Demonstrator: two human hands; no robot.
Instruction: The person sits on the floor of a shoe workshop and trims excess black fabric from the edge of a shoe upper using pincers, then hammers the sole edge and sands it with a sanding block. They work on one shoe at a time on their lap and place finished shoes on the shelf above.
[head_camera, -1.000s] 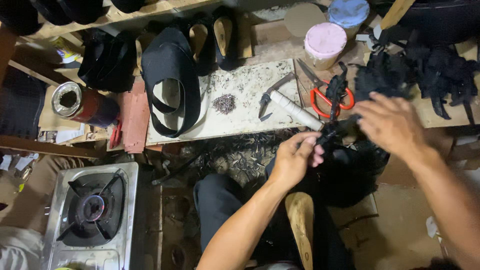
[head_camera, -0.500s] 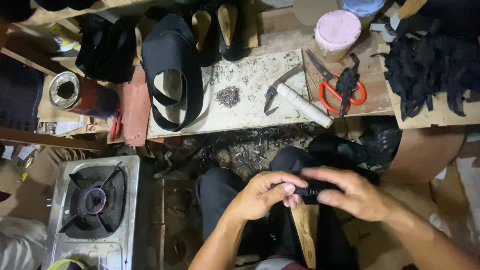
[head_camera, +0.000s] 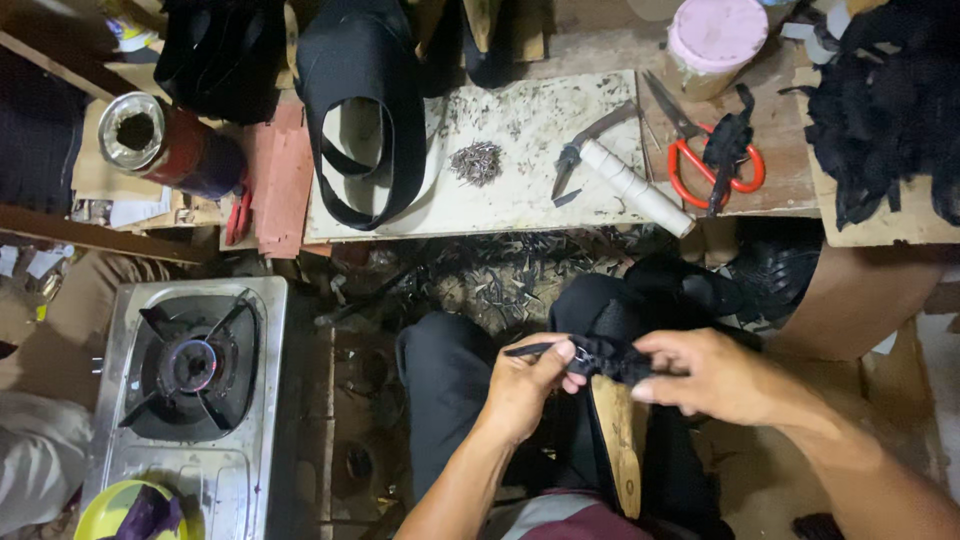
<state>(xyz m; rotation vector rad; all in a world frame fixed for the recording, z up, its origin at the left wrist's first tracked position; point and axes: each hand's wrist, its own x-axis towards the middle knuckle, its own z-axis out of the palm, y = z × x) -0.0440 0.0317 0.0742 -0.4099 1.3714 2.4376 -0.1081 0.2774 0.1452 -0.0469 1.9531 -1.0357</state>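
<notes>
Here both hands (head_camera: 620, 380) pinch strap (head_camera: 605, 357) above lap.

A red-and-blue round can (head_camera: 165, 148) lies open-topped at the bench's left; a pink-lidded tub (head_camera: 715, 40) stands top right.

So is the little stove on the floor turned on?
Cannot tell for sure: the gas stove shows no clear flame at its burner, only a faint glow.

left hand (head_camera: 525, 385) fingers pinched | right hand (head_camera: 715, 375) fingers curled, gripping
</notes>
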